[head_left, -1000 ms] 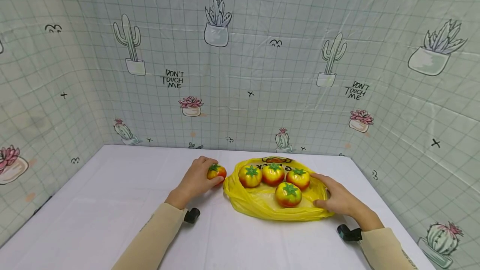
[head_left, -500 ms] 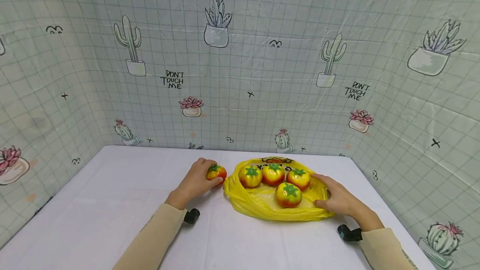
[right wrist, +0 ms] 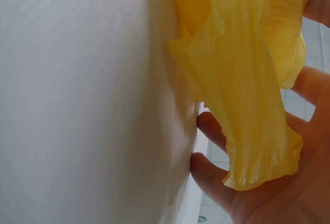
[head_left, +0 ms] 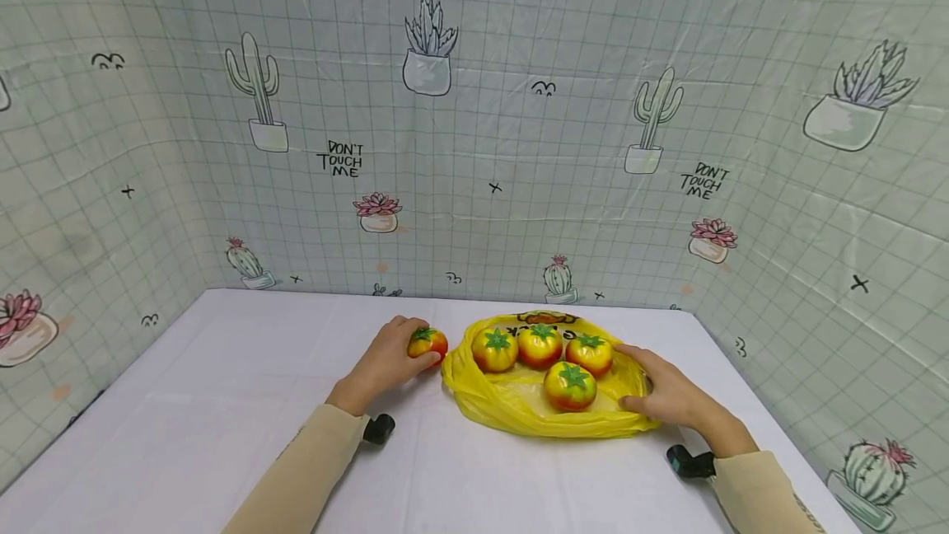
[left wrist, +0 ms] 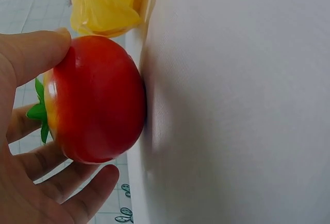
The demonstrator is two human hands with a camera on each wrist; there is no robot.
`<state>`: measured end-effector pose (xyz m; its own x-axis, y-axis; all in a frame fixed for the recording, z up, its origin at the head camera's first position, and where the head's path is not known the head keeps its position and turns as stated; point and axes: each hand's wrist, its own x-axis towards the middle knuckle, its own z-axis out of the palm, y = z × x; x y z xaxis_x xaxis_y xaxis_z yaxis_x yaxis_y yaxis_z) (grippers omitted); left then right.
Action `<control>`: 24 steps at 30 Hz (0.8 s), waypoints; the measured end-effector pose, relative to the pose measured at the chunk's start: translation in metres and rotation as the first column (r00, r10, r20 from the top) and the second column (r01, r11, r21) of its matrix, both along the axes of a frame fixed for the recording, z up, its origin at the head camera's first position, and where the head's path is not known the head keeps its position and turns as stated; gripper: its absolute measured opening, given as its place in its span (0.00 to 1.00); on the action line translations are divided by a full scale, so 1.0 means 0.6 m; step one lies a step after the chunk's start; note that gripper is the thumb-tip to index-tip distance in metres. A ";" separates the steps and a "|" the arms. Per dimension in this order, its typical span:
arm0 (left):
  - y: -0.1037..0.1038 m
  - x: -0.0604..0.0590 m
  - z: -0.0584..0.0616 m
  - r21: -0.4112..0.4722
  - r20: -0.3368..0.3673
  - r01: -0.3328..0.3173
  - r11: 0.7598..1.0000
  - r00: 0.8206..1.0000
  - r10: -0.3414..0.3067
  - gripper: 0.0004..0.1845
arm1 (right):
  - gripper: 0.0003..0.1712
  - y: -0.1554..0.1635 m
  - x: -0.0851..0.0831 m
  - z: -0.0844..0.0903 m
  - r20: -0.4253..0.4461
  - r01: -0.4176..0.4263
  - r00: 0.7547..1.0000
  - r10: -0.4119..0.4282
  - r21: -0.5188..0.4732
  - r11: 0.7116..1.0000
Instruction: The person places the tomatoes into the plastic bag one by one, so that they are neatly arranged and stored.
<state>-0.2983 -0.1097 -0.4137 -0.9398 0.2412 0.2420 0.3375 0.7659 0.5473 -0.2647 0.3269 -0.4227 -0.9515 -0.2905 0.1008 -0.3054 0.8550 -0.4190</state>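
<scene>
Left grip (head_left: 385,359) curled around a toy tomato (head_left: 427,343) on the white surface (head_left: 222,402), fingertips hidden behind it. Right grip (head_left: 667,394) lay relaxed against the yellow bag (head_left: 511,410), fingers partly covered by plastic.

Tomato (left wrist: 95,100) smooth, glossy, plastic-looking; bag (right wrist: 242,80) thin crinkled yellow plastic film; table (head_left: 222,402) matt white.
</scene>
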 end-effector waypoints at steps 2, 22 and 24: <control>0.000 0.000 -0.001 -0.001 -0.002 0.001 1.000 1.000 -0.001 0.27 | 0.47 0.000 0.000 0.000 0.001 0.003 1.000 -0.003 0.002 1.000; 0.001 0.002 0.002 0.012 0.001 -0.002 1.000 1.000 0.002 0.25 | 0.47 0.000 0.000 -0.002 0.001 0.000 1.000 0.000 0.003 1.000; 0.000 0.003 0.003 0.015 0.003 -0.005 1.000 1.000 0.005 0.25 | 0.47 0.001 0.000 -0.002 -0.004 0.000 1.000 0.000 0.003 1.000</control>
